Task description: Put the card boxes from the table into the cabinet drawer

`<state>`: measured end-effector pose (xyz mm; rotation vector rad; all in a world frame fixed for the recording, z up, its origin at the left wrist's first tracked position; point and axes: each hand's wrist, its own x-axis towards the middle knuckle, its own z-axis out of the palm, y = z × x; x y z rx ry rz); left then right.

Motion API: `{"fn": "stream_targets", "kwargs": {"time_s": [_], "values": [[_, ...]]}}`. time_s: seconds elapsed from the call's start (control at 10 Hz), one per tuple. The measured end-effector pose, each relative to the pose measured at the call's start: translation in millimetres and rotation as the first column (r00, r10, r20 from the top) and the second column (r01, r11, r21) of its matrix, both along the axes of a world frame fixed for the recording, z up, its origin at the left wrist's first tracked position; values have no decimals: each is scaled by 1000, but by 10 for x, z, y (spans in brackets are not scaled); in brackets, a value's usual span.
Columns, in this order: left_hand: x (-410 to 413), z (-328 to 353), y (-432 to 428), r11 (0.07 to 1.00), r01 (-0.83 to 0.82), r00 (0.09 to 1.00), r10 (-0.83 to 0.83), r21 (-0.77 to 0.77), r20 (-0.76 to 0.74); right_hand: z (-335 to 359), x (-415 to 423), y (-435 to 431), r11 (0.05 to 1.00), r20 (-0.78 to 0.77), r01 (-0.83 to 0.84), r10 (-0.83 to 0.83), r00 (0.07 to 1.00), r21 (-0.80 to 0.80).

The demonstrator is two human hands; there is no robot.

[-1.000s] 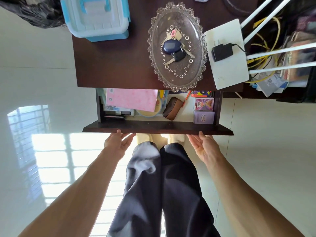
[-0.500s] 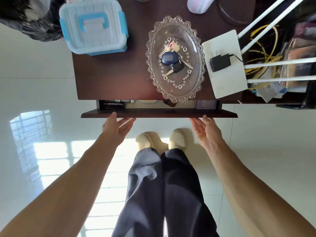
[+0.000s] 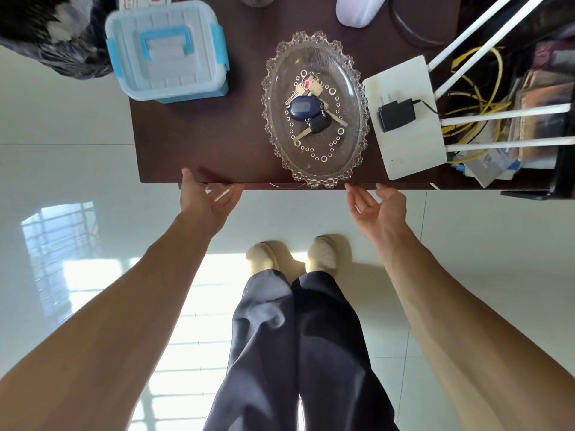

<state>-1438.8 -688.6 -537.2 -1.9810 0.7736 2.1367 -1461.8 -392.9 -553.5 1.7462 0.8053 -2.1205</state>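
The dark wooden cabinet [image 3: 202, 141] stands in front of me with its drawer front [image 3: 280, 186] flush under the top edge, so nothing inside shows. No card boxes are visible. My left hand [image 3: 207, 199] lies flat against the drawer front on the left, fingers spread, thumb up over the cabinet edge. My right hand [image 3: 378, 208] is open with the palm turned up, its fingertips at the drawer front on the right. Neither hand holds anything.
On the cabinet top sit a blue-and-white lidded plastic box [image 3: 165, 54], an oval glass tray [image 3: 351, 88] with keys, and a white router [image 3: 407, 144] with a black adapter. A shelf with yellow cables [image 3: 485, 88] is at the right. My legs and feet stand on the glossy floor.
The drawer, open with card boxes and other items showing one second ago, has slid fully shut under both hands. Its contents are now hidden.
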Motion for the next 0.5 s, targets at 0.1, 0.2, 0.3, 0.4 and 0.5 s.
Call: {"fn": "stream_targets", "kwargs": {"time_s": [0.1,0.2,0.3,0.4,0.5], "values": [[21,26,-10,1000,14,1000,-13,3,-24,7,32,41,1000,1,-7,7,1000,-6],[105,41,-38,997,75,996,-74,3,-41,77,51,103,999,-2,-41,41,999,-6],[226,86,-62,989,144,986,-142,15,-89,290,105,139,994,-19,-110,110,994,9],[429,186,-68,962,273,955,-268,23,-125,689,112,140,898,-76,-418,430,900,139],[951,311,63,916,397,918,-396,51,-31,1273,158,195,658,-129,-586,710,693,474]]}}
